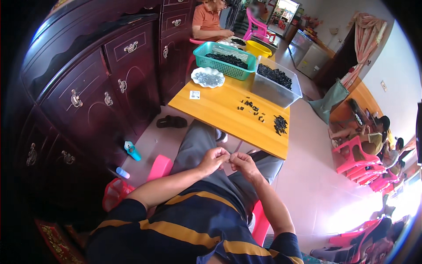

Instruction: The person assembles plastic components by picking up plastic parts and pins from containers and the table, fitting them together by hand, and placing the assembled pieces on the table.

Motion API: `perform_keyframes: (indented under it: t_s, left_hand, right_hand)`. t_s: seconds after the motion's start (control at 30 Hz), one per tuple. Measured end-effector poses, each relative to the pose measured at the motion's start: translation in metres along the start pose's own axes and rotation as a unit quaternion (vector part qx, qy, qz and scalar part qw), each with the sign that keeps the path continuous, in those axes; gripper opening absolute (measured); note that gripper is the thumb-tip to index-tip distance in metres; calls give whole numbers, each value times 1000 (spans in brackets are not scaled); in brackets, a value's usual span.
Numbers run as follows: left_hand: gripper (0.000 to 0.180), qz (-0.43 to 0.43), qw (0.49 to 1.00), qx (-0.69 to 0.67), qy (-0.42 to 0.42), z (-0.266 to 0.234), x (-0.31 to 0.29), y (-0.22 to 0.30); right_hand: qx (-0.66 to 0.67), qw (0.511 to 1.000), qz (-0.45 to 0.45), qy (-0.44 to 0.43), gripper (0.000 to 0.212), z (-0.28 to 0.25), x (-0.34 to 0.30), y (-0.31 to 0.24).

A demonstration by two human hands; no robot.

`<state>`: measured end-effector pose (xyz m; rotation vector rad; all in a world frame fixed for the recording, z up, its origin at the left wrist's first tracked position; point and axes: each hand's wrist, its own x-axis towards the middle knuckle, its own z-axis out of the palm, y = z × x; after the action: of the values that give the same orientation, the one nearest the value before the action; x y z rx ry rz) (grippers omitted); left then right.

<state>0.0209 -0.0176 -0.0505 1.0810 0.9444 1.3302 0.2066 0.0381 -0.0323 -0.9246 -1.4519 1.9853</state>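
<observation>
My left hand (214, 159) and my right hand (244, 164) meet above my lap, just short of the table's near edge. Both are closed in a pinch, fingertips together; whatever lies between them is too small to make out. On the yellow wooden table (211, 108) in front lie scattered small black pieces (251, 105) and a denser pile of black pieces (280, 125) by the right edge. A white scalloped dish (194, 76) holds small pale or clear bits. Behind stand a teal basket (237, 70) and a clear plastic bin (281, 97), each with many black pieces inside.
A white printed card (194, 95) lies at the table's left. Beyond are a yellow basin (258, 48) and a person in an orange shirt (206, 20). Dark cabinets (83, 88) line the left; a dark shoe (172, 122) lies on the floor. People sit on pink chairs (354, 154) at right.
</observation>
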Motion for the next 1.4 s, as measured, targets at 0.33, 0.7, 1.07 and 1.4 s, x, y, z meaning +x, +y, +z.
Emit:
perform_keyframes:
  t_s: [0.33,0.7,1.07,1.4]
  left_hand:
    - [11,-51,998,38,-8,-2,-1,2]
    - [12,-88,995,21,-31,-3,-1,5]
    - [11,-108,993,2,-54,-3,-4,-1]
    - [10,-182,978,4,-103,1,-4,28]
  right_hand:
    - [-104,990,-91,36,17,6,1,4]
    - [-82,985,-96,114,17,-11,-3,-21]
    - [-252,923,-127,260,24,-79,1,-61]
    - [-555,748,-61,359,27,-148,60,-93]
